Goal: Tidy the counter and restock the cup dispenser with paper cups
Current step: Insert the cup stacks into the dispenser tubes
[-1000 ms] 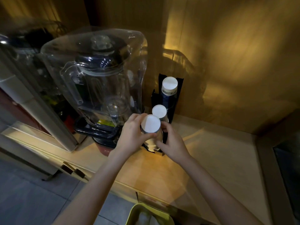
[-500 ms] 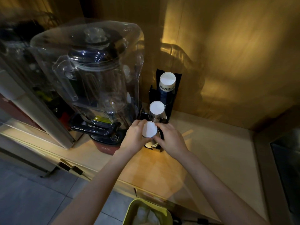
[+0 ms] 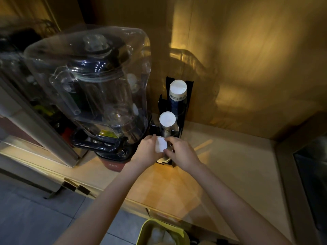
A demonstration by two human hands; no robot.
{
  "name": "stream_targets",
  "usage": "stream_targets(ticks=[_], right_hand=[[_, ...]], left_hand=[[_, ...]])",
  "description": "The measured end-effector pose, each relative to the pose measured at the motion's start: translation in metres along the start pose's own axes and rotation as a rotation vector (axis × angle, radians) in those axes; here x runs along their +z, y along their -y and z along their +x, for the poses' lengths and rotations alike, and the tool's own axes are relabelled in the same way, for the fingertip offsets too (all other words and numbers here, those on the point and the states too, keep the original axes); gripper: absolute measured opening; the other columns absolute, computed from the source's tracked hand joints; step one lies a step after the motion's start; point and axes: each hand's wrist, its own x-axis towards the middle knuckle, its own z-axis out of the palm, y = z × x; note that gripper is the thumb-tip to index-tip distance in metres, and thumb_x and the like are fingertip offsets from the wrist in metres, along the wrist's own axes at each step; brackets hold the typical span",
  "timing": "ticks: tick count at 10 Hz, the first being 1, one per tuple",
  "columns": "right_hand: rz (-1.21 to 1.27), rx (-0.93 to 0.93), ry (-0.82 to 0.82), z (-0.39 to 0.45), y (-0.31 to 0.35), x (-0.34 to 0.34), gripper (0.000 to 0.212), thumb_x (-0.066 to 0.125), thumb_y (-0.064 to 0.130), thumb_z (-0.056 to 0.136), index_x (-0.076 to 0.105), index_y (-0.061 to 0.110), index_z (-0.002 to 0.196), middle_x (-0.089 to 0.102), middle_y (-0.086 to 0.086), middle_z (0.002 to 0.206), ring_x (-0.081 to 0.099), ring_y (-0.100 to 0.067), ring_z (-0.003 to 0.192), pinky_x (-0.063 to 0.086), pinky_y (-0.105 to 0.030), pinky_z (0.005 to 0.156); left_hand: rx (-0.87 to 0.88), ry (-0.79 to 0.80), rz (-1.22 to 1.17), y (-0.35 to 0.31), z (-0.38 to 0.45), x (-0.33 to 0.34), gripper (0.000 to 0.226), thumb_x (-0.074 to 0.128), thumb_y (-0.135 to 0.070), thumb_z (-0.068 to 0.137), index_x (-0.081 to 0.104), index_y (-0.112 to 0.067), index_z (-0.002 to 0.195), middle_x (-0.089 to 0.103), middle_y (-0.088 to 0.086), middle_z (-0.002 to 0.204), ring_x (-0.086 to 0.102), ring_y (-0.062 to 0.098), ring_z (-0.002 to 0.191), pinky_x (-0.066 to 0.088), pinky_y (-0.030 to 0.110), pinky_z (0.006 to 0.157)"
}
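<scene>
A black stepped cup dispenser (image 3: 189, 96) stands on the wooden counter (image 3: 230, 165) against the back wall. Its rear slot holds a tall stack of upturned paper cups (image 3: 177, 91) with white bottoms up; the middle slot holds a shorter stack (image 3: 167, 119). In the front slot sits a low stack of paper cups (image 3: 160, 146), white bottom up. My left hand (image 3: 147, 151) grips its left side and my right hand (image 3: 180, 153) grips its right side. The lower part of this stack is hidden by my fingers.
A large blender under a clear sound cover (image 3: 92, 89) stands just left of the dispenser. A refrigerator-like cabinet edge (image 3: 35, 124) is further left. A yellow-green bin (image 3: 162, 232) sits below the counter's front edge. A dark panel (image 3: 311, 174) is at the right.
The front stack of cups has gone down into the front slot, and both hands have lowered with it. The view has shifted slightly.
</scene>
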Motion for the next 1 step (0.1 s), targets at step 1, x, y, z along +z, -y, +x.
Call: stream_targets(ticks=[1], right_hand=[[0.317, 0.097, -0.018, 0.0069, -0.0038, -0.0189, 0.033, 0.059, 0.019, 0.087, 0.057, 0.010, 0.119, 0.068, -0.009, 0.107, 0.063, -0.021, 0.096, 0.053, -0.036, 0.088]], left_hand=[[0.028, -0.018, -0.017, -0.0157, 0.0072, -0.0175, 0.059, 0.063, -0.027, 0.082, 0.041, 0.000, 0.131, 0.048, 0.019, 0.136, 0.046, 0.030, 0.125, 0.039, 0.035, 0.101]])
